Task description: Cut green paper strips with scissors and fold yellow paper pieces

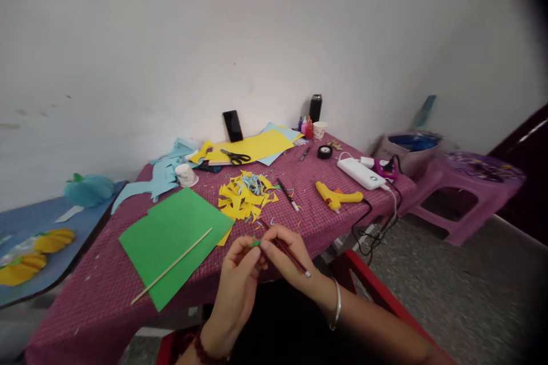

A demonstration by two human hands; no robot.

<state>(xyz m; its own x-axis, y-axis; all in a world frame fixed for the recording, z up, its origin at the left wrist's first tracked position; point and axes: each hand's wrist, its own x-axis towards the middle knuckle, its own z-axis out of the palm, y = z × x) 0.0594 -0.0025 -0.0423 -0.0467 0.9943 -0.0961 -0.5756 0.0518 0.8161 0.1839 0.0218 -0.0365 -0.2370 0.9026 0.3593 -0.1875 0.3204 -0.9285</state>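
Just past the table's front edge, my left hand and my right hand meet, fingertips together. Between them is a small piece of green paper, pinched by both. A red-and-black striped pencil also rests in my right hand, its white end toward my wrist. To the left lie green paper sheets with a thin wooden stick across them. Beyond my hands is a pile of yellow and blue paper scraps, with a dark marker beside it.
A yellow glue gun and a white power strip with cables sit at the right. Scissors lie on yellow paper. A phone leans on the wall. A paper cup stands left; a pink stool stands right.
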